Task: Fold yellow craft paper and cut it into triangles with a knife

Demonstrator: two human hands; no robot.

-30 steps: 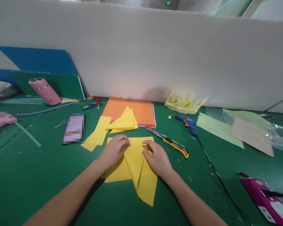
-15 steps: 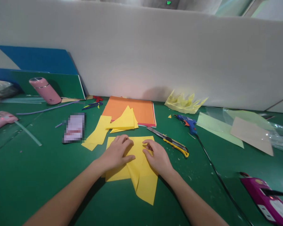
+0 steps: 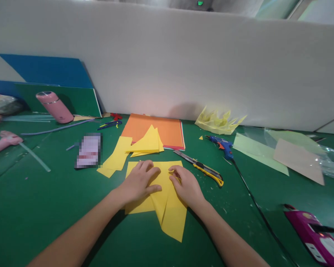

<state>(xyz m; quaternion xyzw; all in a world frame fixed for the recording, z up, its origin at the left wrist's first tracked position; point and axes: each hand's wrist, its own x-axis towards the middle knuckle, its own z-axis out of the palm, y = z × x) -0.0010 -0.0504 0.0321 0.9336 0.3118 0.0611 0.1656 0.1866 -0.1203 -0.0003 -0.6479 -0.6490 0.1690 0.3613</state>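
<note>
Yellow paper, thin and partly folded (image 3: 164, 196), lies mid-tabletop (image 3: 144, 241) on the green surface, right under both hands; can't tell if it's one sheet or two. Only one view to go by, the head view. The bare left hand (image 3: 140, 181) is palm down, fingers spread, thumb out, resting on the paper w/ nothing gripped AFAICT. The bare right hand (image 3: 187, 185) is loosely curled at the other side of the fold, thumb near index; can't tell if it pinches the edge.

Main risk IMO: a crooked crease. The long flap runs down at a slant past the near edge, so if the left hand presses before edges line up, the fold prob. sets off-angle. Loose fingers on the right could also let the flap spring open, b/c nothing visible weighs it down.

Next worry: the yellow-and-black utility knife w/ long metal blade (image 3: 200, 167). It lies just beyond the right hand, blade out, tip near the paper's far edge; a careless reach that way could nick a finger or slice the sheet.

Also, the blue glue gun w/ orange trigger (image 3: 222, 144) lies past the knife; can't tell if hot. Its thin black cord (image 3: 253, 202) runs toward the wearer, so a right-arm sweep might snag it & drag the gun.
</note>
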